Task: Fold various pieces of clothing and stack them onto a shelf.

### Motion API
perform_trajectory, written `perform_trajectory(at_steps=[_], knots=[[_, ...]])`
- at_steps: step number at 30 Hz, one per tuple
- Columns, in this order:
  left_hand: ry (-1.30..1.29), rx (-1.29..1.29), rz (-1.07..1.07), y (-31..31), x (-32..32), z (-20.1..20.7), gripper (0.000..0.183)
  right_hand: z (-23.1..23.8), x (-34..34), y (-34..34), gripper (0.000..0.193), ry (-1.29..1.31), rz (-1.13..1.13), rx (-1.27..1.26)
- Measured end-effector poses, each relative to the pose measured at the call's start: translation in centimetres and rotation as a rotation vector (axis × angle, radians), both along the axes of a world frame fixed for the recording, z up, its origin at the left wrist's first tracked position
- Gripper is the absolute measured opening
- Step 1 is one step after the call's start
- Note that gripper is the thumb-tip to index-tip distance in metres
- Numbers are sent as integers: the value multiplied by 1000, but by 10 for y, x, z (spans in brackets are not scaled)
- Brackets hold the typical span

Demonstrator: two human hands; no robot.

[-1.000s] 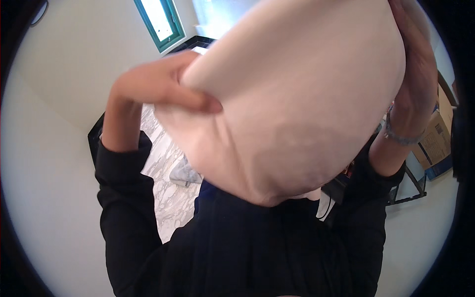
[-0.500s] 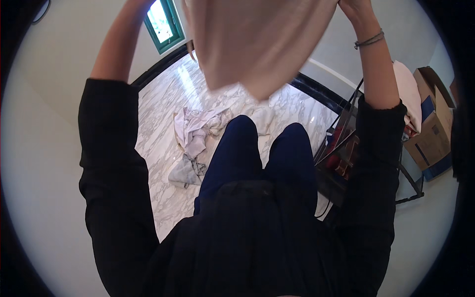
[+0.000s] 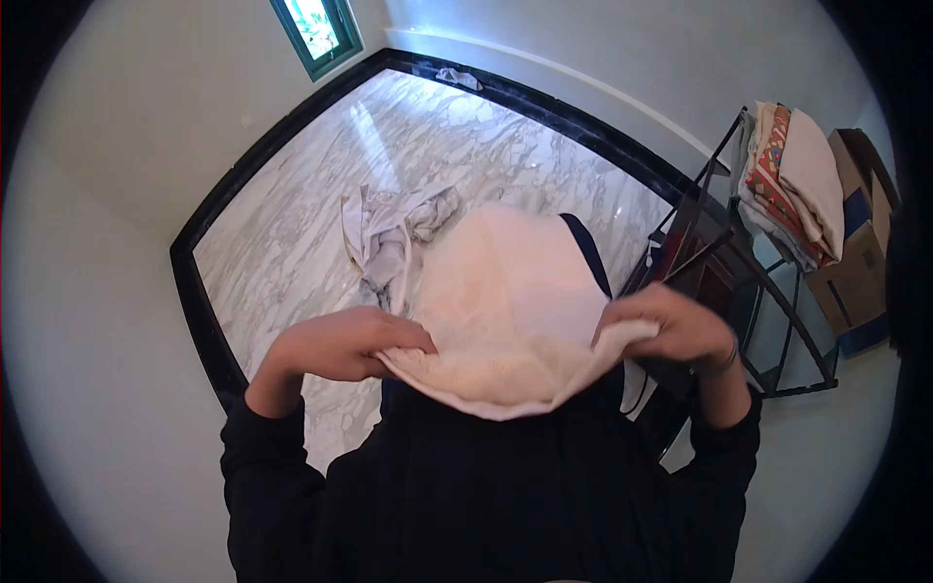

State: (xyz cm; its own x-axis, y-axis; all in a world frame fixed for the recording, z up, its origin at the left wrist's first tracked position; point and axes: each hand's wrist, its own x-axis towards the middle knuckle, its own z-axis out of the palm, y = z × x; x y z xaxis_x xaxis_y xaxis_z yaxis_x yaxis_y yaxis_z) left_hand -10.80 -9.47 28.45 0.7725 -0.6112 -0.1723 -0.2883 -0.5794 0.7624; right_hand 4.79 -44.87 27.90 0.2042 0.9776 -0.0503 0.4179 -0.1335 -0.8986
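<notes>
Plainly, both bare hands were at work on one piece: a pale cream-and-pink cloth with a fuzzy face (image 3: pixel 466 311), held out over the lap. Left hand (image 3: pixel 355 342) pinched its near edge at the left, knuckles up; right hand (image 3: pixel 669 327) gripped the same edge at the right, a fold of cloth bunched against the fingers. Fingers underneath were hidden. Hands stood well apart, about level, and the edge sagged between them in a shallow curve toward the wearer's dark top (image 3: pixel 486 486). Far part of the cloth spread away over the knees, covering most of the dark navy trousers (image 3: pixel 586 248); its outline was soft, slightly blurred.

Beyond and to the left, a crumpled heap of whitish-lilac fabric (image 3: pixel 384 238) lay on the grey-veined white marble floor (image 3: pixel 292 262). Black border (image 3: pixel 211 325) ran round the floor. Small whitish crumpled item (image 3: pixel 459 78) sat against the far border, kind unclear. Green-framed window (image 3: pixel 321 37) at upper left. On the right, a black metal-framed rack (image 3: pixel 768 296); folded textiles, one red-patterned (image 3: pixel 768 160), were stacked by it, with a brown-and-blue cardboard box (image 3: pixel 846 287) just beside.
</notes>
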Motion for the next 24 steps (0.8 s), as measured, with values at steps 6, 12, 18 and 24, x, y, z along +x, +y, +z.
perform_trajectory(at_steps=[6, 12, 18, 24], knots=[[203, -156, -39, -2, 1, 2, 39, 8, -16, -10, 20, 21, 78, -81], [87, -310, -263, -2, -5, 28, 37, 65, -24, -28, 14, -63, 259, 74], [-424, 33, 112, 18, 51, 58, 38, 53, 19, -44, 42, -410, -305, 251], [-1340, -58, 724, 33, 137, 145, 51, 155, 87, 46, 33, -642, -977, 628]])
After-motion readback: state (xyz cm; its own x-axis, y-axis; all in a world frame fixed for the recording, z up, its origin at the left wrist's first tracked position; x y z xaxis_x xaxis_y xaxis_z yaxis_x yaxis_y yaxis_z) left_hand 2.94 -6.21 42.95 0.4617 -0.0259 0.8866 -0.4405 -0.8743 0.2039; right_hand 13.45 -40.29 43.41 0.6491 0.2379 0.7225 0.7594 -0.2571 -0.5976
